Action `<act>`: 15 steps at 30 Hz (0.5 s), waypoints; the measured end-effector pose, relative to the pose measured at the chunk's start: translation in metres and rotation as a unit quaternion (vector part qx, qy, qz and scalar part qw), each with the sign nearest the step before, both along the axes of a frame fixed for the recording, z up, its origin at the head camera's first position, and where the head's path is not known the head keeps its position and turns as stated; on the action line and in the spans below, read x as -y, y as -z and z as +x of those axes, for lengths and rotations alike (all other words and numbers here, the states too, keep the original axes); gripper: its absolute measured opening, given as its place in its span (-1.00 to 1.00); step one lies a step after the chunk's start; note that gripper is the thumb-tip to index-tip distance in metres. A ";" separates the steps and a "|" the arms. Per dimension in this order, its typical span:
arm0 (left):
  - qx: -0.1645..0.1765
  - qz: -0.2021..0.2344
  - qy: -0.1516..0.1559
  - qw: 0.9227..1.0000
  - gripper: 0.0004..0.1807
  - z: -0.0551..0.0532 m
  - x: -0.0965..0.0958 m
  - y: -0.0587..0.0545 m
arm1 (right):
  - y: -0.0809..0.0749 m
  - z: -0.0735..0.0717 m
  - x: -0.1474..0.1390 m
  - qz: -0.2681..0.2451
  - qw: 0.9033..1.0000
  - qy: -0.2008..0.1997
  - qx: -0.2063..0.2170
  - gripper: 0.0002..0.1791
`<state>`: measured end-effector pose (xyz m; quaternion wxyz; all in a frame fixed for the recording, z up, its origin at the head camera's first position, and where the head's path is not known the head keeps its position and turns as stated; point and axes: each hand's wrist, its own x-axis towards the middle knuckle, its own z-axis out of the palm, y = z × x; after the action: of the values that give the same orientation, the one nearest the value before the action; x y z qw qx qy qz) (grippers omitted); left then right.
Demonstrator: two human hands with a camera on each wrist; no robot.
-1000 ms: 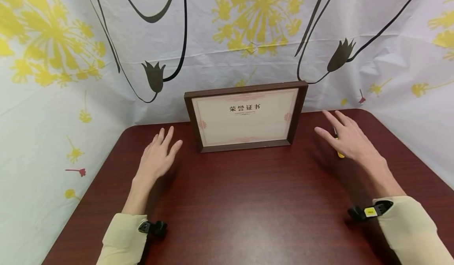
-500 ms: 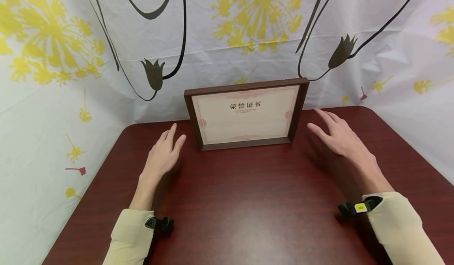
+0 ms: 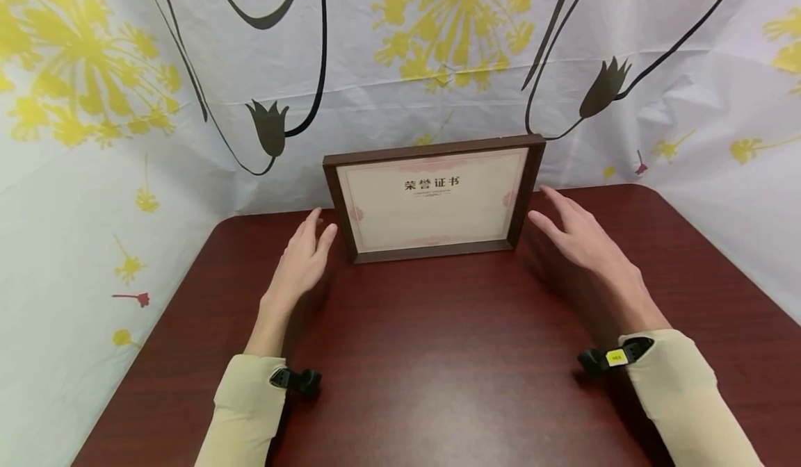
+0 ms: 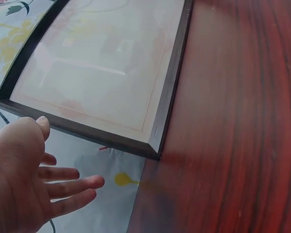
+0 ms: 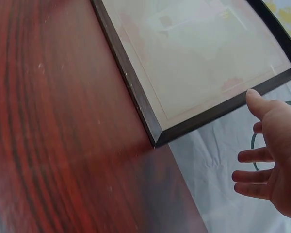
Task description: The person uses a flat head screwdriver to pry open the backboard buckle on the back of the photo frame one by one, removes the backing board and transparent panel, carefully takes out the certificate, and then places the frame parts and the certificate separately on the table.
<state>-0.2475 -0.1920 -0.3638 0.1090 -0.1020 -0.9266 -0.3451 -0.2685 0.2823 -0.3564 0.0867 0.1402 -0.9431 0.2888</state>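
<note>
A framed certificate with a dark brown wooden frame stands upright at the back of the table, leaning slightly back. To its left is my left hand, fingers extended, a small gap short of the frame's side. My right hand stands off the opposite side with its fingers loosely straight and the thumb apart. Each wrist view shows a bare palm turned toward the frame: the left hand near one end, the right hand near the other. Neither hand holds anything.
The dark red wooden table has rounded back corners. A white curtain printed with yellow and dark flowers hangs close behind the frame and along both sides. Black camera straps sit on both cuffs.
Both hands have moved inward, toward the two sides of the frame. A small yellow-handled object seen under the right hand a second ago is now out of sight. The frame stays in place.
</note>
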 end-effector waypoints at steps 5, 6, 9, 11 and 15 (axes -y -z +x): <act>-0.004 0.032 0.020 0.999 -0.27 -0.006 -0.007 -0.003 | -0.001 -0.003 0.008 0.000 1.000 0.005 0.001 -0.18; -0.003 0.039 0.024 0.999 -0.27 -0.006 -0.008 -0.003 | -0.001 -0.003 0.010 0.000 1.000 0.005 0.000 -0.18; -0.003 0.058 0.036 0.998 -0.31 -0.009 -0.013 -0.005 | -0.001 -0.004 0.014 -0.004 1.000 0.003 -0.008 -0.20; -0.003 0.057 0.040 0.998 -0.33 -0.009 -0.016 -0.005 | -0.001 -0.004 0.017 -0.008 1.000 -0.004 -0.018 -0.23; 0.001 0.053 0.035 0.998 -0.38 -0.008 -0.020 -0.004 | 0.001 -0.005 0.023 -0.020 0.999 -0.024 -0.030 -0.34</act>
<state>-0.2556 -0.1723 -0.3603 0.1009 -0.1277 -0.9032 -0.3972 -0.2731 0.2598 -0.3575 0.1106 0.1693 -0.9304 0.3056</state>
